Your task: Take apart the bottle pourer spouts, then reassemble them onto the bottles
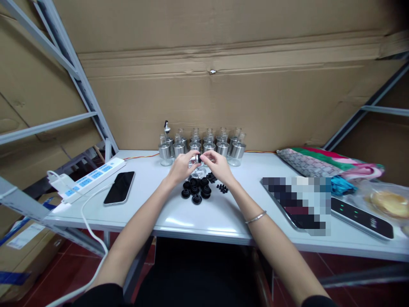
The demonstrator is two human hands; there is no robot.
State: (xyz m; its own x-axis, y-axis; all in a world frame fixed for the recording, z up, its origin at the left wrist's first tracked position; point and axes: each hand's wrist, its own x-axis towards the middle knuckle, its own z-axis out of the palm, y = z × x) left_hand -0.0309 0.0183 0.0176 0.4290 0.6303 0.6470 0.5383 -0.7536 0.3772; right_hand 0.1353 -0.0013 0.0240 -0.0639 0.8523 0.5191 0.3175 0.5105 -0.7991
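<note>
Above the middle of the table, my left hand (182, 166) pinches a small bottle-top piece (198, 158), silvery-white on one side and black on the other. My right hand (217, 164) has its thumb and fingers closed on the black end of the same piece. Just below my hands lies a pile of black ringed stoppers (195, 187). Several tiny black caps (222, 188) are scattered to the right of it. Clear and shiny parts (198, 172) sit partly hidden between my hands. Behind stand two rows of glass bottles with metal sleeves (223, 148); one carries a pourer spout (166, 127).
At the left are a phone (119, 187), a white power strip (92, 181) and a white cable (85, 213). To the right lie a blurred-out flat device (295, 204), a black-topped device (361, 217) and patterned cloth (332, 164). Cardboard (204, 98) backs the table.
</note>
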